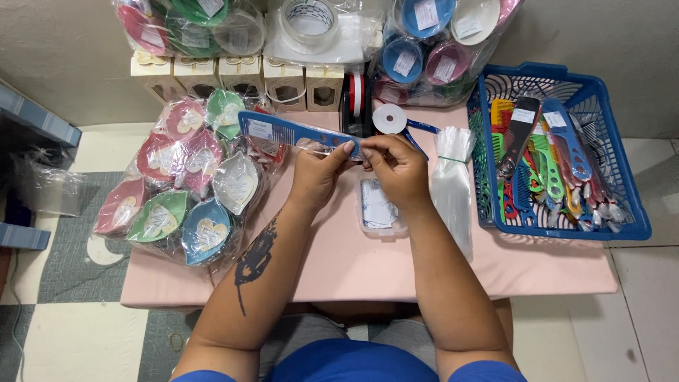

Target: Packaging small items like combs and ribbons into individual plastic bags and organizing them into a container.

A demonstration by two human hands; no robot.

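a low pink table (368,269) stands on a checkered floor against a pale wall, crowded at the back with bagged bowls and small window boxes. both hands meet above the middle of it: the left hand (316,177) and the right hand (396,168) each have their fingertips pressed together on the near end of a blue comb (286,131), which runs away from the grip up and to the left, apparently inside a thin clear sleeve. directly under the grip lies a small clear box of labels (378,209); just to the right of it a bundle of clear sleeves (453,187); farther right a blue basket (566,148) of coloured combs; to the left a pile of wrapped leaf-shaped dishes (184,191); just beyond the grip a white tape roll (390,118). the likely trouble is the long free end: held only at one tip, the comb could swing and knock the wrapped dishes, or slip from the slick film and drop onto the label box. pulling the sleeve too hard over the teeth could snag or tear it.
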